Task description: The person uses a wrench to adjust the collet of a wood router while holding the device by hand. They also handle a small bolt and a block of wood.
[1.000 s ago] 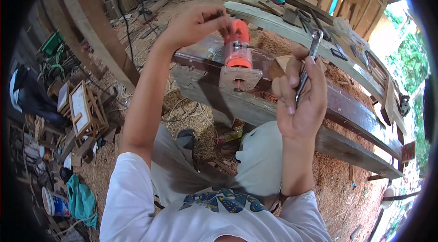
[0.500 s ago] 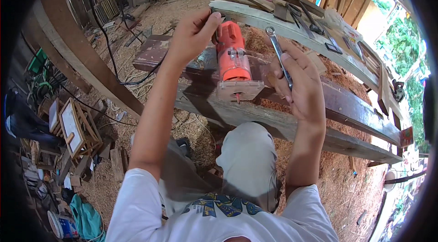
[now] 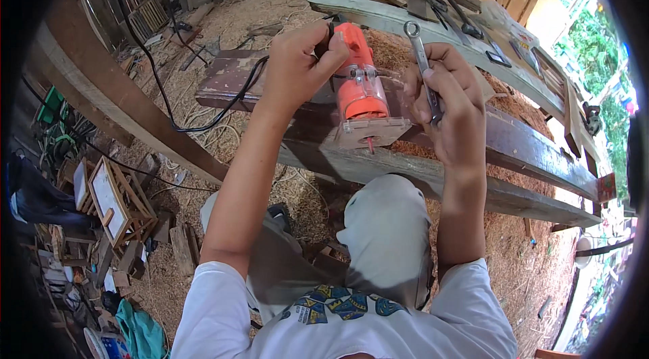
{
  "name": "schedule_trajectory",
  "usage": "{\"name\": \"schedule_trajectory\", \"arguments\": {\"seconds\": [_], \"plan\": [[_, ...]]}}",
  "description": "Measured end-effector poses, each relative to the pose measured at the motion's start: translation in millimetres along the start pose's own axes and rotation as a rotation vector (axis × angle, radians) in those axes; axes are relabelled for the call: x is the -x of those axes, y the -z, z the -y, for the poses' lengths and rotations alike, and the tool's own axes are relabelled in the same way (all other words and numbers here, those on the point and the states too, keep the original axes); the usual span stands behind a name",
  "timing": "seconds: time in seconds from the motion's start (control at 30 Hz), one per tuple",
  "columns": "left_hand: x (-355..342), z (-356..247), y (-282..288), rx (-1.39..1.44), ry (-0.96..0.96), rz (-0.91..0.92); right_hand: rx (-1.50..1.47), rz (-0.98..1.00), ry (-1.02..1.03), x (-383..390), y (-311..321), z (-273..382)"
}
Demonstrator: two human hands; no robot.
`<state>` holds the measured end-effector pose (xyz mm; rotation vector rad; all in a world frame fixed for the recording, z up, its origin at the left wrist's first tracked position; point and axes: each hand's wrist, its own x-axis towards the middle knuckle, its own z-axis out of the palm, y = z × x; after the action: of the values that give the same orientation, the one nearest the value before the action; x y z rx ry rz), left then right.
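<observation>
A red-orange trim router (image 3: 364, 82) lies on a dark wooden plank (image 3: 223, 78), its clear square base (image 3: 372, 131) facing me and a thin bit (image 3: 370, 145) poking out. At the router's far end, my left hand (image 3: 303, 55) is closed with thumb and fingers around its black power cord, which shows between them. To the right of the router, my right hand (image 3: 453, 99) grips a silver wrench (image 3: 420, 55). The wrench stands nearly upright, ring end up, and its lower end is partly hidden by the fingers.
Farther back, a pale beam (image 3: 378, 15) carries hand tools, a phone (image 3: 498, 59) and a plastic bag (image 3: 510, 24). The black cord (image 3: 177, 122) loops down on the left. A curved timber (image 3: 122, 95) stands at left. Wood shavings cover the ground.
The router and my left hand have shifted slightly right along the plank. My right hand has risen a little with the wrench, which is now more upright. The view has also shifted slightly.
</observation>
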<state>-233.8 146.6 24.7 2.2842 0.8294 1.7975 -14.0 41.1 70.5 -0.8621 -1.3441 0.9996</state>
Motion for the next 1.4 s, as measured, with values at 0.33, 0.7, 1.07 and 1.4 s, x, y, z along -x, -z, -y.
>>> {"name": "schedule_trajectory", "arguments": {"seconds": [0.33, 0.7, 1.07, 1.4], "plan": [[-0.6, 2.7, -6.6, 0.021, -0.054, -0.065, -0.144, -0.060, -0.026, 2.9, 12.7, -8.7], [-0.2, 0.0, -18.8, 0.055, -0.035, -0.112, -0.425, 0.029, 0.120, -19.2, 30.6, 15.4], [2.5, 2.7, -22.0, 0.044, -0.059, -0.099, -0.207, -0.050, 0.285, 6.2, 36.2, -24.5], [1.9, 0.0, -23.3, 0.229, 0.061, -0.106, 0.242, -0.097, 0.135, 28.8, 9.6, -14.1]]}}
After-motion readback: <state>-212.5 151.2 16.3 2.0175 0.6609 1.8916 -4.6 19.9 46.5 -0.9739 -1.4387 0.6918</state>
